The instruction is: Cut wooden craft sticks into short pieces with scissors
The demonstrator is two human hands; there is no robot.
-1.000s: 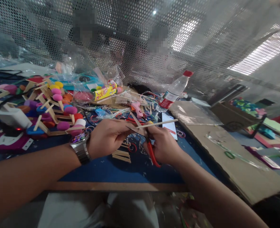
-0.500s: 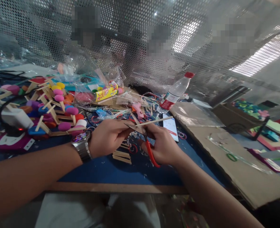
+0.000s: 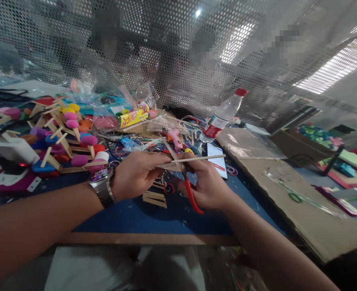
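My right hand [image 3: 207, 182] is closed around the red handles of a pair of scissors [image 3: 192, 199], whose blades are spread apart and point away to the left. Between the blades, or just against them, lies a thin wooden stick [image 3: 201, 159]. One end of the stick sticks out to the right above my right hand. The fingers of my left hand [image 3: 136, 173] pinch its other end, partly hidden. On the blue tabletop just below the hands rests a small row of short cut sticks [image 3: 155, 199].
Left of my hands is a pile of wooden-stick pieces with coloured pads [image 3: 72, 123]. A pink glue gun [image 3: 175, 138], a phone [image 3: 216, 155] and a red-capped bottle [image 3: 223, 115] stand or lie beyond. Cardboard [image 3: 275, 190] covers the right side. A perforated metal screen [image 3: 166, 52] rises behind.
The stick has shifted slightly to the right and lies flatter. The scissor blades have opened wider. Both hands stay in nearly the same place.
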